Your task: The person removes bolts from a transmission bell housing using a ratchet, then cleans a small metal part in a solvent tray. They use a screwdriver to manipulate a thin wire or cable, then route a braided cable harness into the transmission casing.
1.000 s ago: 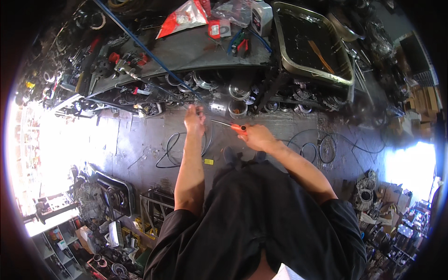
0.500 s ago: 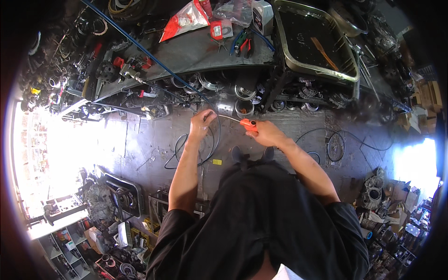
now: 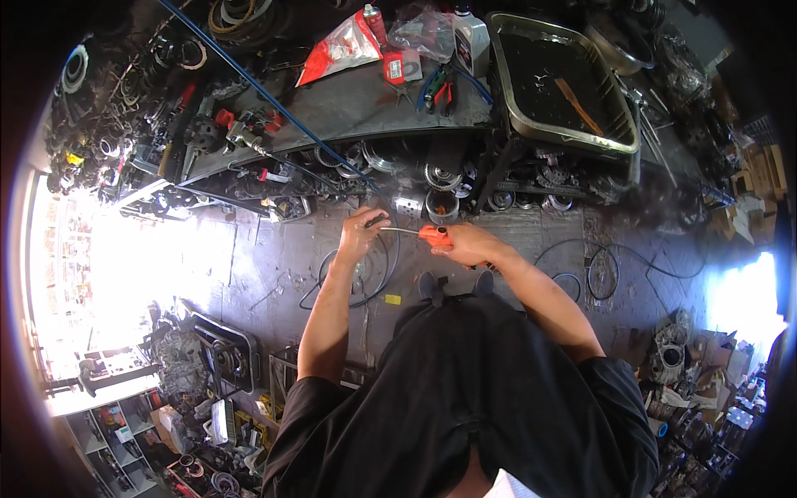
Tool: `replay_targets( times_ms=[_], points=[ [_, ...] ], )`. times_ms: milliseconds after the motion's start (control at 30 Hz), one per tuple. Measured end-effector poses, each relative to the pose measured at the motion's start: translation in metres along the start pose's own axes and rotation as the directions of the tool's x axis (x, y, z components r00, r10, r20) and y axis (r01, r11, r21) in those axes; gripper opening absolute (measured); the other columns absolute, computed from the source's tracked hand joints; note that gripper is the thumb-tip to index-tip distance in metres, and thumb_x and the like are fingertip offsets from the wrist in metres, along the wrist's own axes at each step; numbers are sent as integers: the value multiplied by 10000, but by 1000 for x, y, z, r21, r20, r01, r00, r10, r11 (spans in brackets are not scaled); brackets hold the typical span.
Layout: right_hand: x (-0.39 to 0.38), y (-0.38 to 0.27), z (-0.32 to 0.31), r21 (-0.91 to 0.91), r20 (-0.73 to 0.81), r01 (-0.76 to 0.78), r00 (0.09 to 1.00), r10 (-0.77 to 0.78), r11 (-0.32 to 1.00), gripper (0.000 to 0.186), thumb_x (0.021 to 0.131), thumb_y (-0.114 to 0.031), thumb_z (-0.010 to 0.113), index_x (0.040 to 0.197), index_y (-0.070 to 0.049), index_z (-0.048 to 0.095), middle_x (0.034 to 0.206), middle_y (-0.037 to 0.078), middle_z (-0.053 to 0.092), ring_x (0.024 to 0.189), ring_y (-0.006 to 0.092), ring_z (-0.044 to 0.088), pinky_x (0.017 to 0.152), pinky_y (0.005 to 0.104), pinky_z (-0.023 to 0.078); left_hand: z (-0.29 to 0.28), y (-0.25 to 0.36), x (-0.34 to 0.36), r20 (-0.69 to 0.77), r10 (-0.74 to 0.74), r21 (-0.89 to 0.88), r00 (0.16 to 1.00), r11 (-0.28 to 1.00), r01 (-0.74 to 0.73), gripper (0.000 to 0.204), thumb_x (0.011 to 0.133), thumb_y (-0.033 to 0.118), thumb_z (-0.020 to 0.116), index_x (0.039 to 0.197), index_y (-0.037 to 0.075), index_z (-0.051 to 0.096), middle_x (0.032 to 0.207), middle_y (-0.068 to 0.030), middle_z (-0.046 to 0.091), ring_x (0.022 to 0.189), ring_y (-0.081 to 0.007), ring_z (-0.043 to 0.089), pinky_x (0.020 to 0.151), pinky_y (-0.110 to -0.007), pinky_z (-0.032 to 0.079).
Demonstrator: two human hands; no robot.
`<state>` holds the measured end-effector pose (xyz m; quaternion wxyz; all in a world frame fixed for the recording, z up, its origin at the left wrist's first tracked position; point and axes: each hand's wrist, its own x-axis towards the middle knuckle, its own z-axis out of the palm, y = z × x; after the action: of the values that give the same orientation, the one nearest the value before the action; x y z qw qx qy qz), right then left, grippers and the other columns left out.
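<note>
My right hand point(image 3: 466, 246) grips an orange blow gun point(image 3: 436, 235) with a thin metal tube point(image 3: 403, 230) extending leftward from it. My left hand point(image 3: 361, 232) pinches a small dark piece point(image 3: 376, 219) at the far end of that tube; what exactly it is, I cannot make out. Behind and below my left hand a black hose lies looped on the floor, with a small yellow object point(image 3: 393, 299) near it.
A metal bench point(image 3: 332, 112) ahead holds tools, a grey bottle point(image 3: 471, 46), bags and a large pan point(image 3: 502, 83). Gears and a small bucket point(image 3: 442, 205) sit beneath. A long blue rod point(image 3: 249, 76) crosses diagonally. Machine housings point(image 3: 178, 353) crowd behind me, with more hose on the right floor.
My left hand has moved rightward to the tip of the tube and closed on a small dark piece. My right hand shifted right, then slightly down, with the orange tool.
</note>
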<state>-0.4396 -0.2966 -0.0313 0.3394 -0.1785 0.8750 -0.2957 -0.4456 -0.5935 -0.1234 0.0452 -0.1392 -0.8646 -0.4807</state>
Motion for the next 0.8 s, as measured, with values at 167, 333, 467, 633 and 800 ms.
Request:
replay_targets(
  times_ms=[167,333,467,633,800],
  points=[
    [-4,-4,-6,54,44,-14,999,11,998,405,969,-400,653,1042,-4,693,780,159,723,733,329,730,757,464,553,-6,12,3,-25,-517,-332,856,812,481,187,967,186,730,1049,18,734,855,1,635,627,-77,521,549,-249,395],
    [11,20,10,-5,59,40,997,-40,999,414,971,-428,661,1175,-68,680,839,164,732,754,339,728,780,447,560,-26,15,16,-176,-609,-856,773,483,185,240,1037,272,651,1043,35,690,838,3,578,562,-33,368,479,-206,289],
    [11,36,25,87,-229,180,961,-156,980,501,963,-379,707,1353,-79,618,901,157,731,763,274,731,702,398,581,-45,19,19,-241,-624,-941,743,338,-21,264,1049,287,632,1050,29,685,844,-7,581,575,-53,375,504,-217,296],
    [10,21,14,552,-149,229,973,-176,802,539,945,-219,764,1422,-70,563,967,76,748,772,110,699,563,270,570,-50,26,21,-167,-602,-984,781,151,-94,259,1049,294,632,1062,36,658,845,-14,569,579,-73,350,525,-232,300],
    [10,-2,1,677,86,135,962,-259,723,535,957,-189,746,1448,-84,560,1170,57,684,806,87,692,541,235,540,-17,36,24,-93,-683,-995,725,95,-38,294,1034,341,651,1055,47,646,842,-24,560,589,-92,373,519,-233,319]
  ],
)
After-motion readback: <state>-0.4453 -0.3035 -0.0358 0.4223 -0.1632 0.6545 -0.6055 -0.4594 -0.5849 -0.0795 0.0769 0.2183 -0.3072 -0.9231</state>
